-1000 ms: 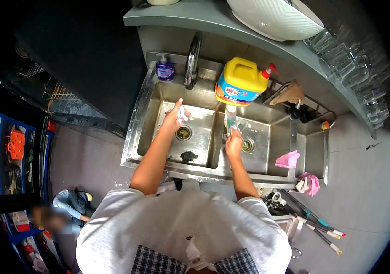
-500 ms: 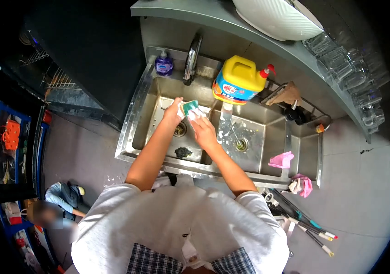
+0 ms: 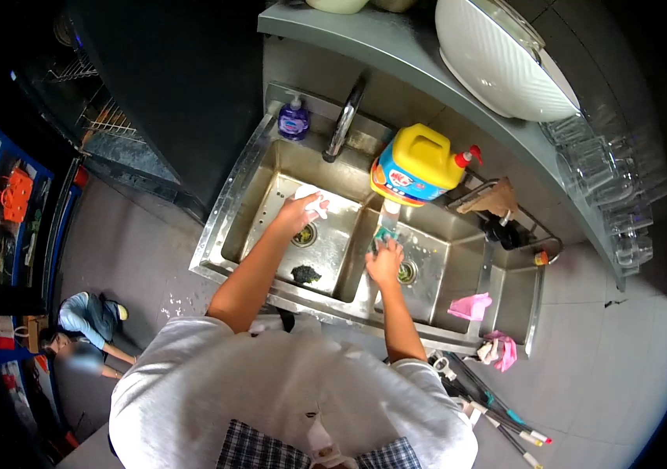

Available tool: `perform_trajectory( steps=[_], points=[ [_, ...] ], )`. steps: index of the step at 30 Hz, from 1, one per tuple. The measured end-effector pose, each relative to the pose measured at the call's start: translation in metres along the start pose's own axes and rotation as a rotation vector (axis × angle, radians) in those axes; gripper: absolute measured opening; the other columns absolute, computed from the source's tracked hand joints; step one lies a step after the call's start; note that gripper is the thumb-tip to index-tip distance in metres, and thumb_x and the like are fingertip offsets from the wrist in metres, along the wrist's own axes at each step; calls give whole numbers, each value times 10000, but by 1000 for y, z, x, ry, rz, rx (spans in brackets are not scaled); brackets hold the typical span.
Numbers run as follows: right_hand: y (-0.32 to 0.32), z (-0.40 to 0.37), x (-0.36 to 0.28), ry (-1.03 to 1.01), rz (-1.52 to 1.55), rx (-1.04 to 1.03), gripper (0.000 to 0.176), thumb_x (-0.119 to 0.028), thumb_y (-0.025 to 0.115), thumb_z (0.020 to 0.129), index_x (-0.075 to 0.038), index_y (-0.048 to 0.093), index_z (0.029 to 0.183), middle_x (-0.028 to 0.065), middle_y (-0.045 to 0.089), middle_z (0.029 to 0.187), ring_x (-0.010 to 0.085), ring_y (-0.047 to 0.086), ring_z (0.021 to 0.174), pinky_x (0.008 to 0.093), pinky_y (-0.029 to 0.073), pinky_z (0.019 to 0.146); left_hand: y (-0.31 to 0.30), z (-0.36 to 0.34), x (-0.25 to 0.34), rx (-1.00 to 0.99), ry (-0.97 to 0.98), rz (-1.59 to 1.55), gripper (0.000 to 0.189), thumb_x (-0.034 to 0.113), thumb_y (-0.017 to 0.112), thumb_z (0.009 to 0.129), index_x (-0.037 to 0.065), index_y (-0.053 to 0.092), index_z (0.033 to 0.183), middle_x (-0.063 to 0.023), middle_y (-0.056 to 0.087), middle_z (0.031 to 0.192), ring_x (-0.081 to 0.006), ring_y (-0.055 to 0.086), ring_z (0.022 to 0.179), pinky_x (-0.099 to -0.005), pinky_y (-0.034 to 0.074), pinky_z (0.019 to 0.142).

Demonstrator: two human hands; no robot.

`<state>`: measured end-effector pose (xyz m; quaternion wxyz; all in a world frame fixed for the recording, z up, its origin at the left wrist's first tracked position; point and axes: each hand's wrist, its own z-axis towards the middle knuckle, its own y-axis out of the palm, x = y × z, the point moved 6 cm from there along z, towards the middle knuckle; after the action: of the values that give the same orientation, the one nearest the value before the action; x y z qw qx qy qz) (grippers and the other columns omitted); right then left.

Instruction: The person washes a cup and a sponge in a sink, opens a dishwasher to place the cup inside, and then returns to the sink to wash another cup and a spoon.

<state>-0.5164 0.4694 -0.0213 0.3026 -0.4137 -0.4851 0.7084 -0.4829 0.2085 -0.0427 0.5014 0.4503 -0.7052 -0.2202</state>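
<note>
My left hand [image 3: 296,214] is above the left basin of the steel sink [image 3: 267,293], closed around a small white object [image 3: 311,195]. Foam on it hides its exact kind. My right hand [image 3: 385,262] is over the left side of the middle basin, its fingers closed on a green sponge [image 3: 385,234]. Below my left hand, a dark scouring pad [image 3: 305,274] lies near the drain [image 3: 304,234]. Behind the middle basin stands a yellow detergent jug [image 3: 418,162] with a red pump.
A faucet [image 3: 347,121] and purple soap bottle [image 3: 294,121] stand at the back. Pink cloths [image 3: 470,306] hang over the right divider and front edge. A shelf [image 3: 396,59] overhead holds white bowls and glass mugs. Another person [image 3: 91,328] crouches at left; poles [image 3: 498,406] lie on the floor.
My right hand has moved away from my left, rightward and toward me, taking the sponge to the middle basin. My left hand keeps the white object. The view has shifted slightly.
</note>
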Motion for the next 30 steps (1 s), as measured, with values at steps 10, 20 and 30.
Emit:
perform_trajectory(
  steps=[10, 20, 30],
  points=[
    [60, 252, -106, -258, 472, 135, 260, -138, 578, 744, 21, 603, 948, 267, 579, 952, 399, 570, 892, 457, 460, 767, 0, 43, -10, -199, -244, -356, 214, 119, 524, 863, 13, 519, 1049, -158, 598, 940, -331, 587, 765, -439, 502, 739],
    [67, 230, -125, -186, 399, 86, 147, -100, 499, 785, -50, 634, 816, 236, 593, 770, 421, 574, 745, 489, 461, 705, -19, 38, 4, 80, -14, -59, 241, -19, 478, 870, -107, 456, 1093, -230, 580, 1044, -354, 626, 881, -375, 558, 736],
    [79, 168, -105, 131, 849, 198, 150, -85, 507, 829, -12, 620, 895, 129, 614, 682, 261, 608, 636, 356, 484, 615, -46, 62, -13, 252, 119, 64, 224, -70, 538, 773, -43, 544, 995, -164, 605, 946, -326, 637, 781, -379, 555, 667]
  ],
)
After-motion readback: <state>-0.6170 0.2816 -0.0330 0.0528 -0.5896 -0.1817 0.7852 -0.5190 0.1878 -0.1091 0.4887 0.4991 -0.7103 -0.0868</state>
